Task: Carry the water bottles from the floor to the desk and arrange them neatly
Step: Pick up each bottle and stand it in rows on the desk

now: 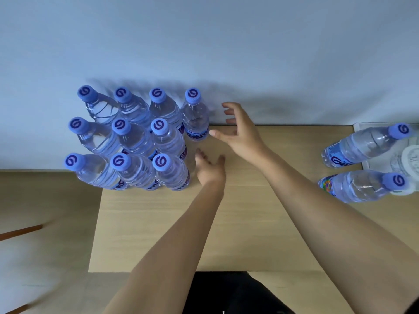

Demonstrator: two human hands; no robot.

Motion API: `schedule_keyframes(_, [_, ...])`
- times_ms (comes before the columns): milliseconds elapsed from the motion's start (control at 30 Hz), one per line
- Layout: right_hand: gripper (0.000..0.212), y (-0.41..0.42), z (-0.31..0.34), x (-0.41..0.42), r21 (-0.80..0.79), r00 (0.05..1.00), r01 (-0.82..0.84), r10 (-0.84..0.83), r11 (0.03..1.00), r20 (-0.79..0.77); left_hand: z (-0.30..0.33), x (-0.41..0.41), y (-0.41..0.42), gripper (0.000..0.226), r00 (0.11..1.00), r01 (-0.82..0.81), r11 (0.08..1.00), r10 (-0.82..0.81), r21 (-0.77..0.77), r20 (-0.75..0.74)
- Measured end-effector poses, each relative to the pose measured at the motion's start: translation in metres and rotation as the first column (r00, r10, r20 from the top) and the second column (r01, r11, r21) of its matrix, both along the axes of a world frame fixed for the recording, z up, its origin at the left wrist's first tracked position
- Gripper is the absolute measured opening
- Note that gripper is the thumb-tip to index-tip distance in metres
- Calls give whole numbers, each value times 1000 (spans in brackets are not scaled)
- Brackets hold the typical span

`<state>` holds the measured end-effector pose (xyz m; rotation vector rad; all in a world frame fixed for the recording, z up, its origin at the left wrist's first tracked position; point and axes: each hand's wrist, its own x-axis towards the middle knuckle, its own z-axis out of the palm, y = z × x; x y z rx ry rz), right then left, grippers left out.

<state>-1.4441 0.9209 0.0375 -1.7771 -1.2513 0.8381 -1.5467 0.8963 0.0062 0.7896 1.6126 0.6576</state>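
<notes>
Several clear water bottles with blue caps stand upright in tight rows at the back left corner of the wooden desk (226, 223). The rightmost back-row bottle (195, 118) stands beside my right hand (240, 132), whose fingers are spread and whose thumb tip nearly touches the bottle's label. My left hand (209, 169) rests with straight fingers against the side of the front-row bottle (172, 173). Neither hand holds anything. Two more bottles (362, 146) (360, 185) stand at the desk's right side.
A white tray (376, 164) lies at the desk's right edge behind the two bottles, with a clear object on it. A pale wall runs behind the desk. The floor shows at the left, with a brown wooden leg (20, 232).
</notes>
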Motion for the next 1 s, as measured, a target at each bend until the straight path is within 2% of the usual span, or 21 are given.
schedule_keyframes(233, [53, -58, 22, 22, -33, 986, 164, -164, 986, 16, 17, -17, -29, 59, 980, 201, 977, -200, 67, -12])
schedule_keyframes(367, [49, -90, 42, 37, 0, 965, 257, -256, 966, 60, 33, -7, -40, 54, 954, 299, 947, -301, 121, 1])
schedule_keyframes(667, [42, -160, 84, 88, 102, 881, 438, -449, 893, 146, 66, 40, -72, 48, 832, 531, 810, -554, 248, 28])
schedule_keyframes(900, [34, -202, 97, 126, 73, 813, 531, -532, 844, 236, 79, 74, -93, 44, 751, 631, 723, -661, 283, 14])
schedule_keyframes(1000, [39, -220, 90, 136, 32, 813, 566, -565, 823, 144, 81, 84, -97, 42, 733, 654, 699, -680, 288, -13])
